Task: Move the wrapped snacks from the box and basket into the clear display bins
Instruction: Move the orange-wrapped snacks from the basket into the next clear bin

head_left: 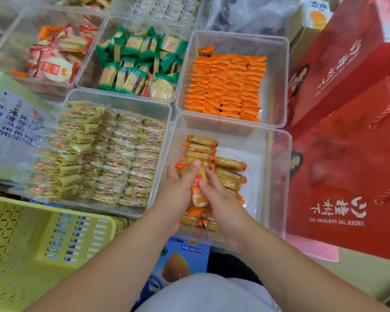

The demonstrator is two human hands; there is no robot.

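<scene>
- Orange-wrapped snack (198, 195): I count one, gripped by both the left hand (178, 190) and the right hand (221, 199), inside the near clear bin (277, 176).
- Two rows of stacked snacks (229, 174) lie in that bin.
- One yellow basket (20, 244) sits left of it, two red gift bags (347, 176) right.

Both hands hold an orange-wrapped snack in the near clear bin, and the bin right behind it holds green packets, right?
Not quite. The head view shows the bin right behind it holding orange packets; the green packets are one bin to the left. The left hand and right hand do hold the snack in the near clear bin.
</scene>
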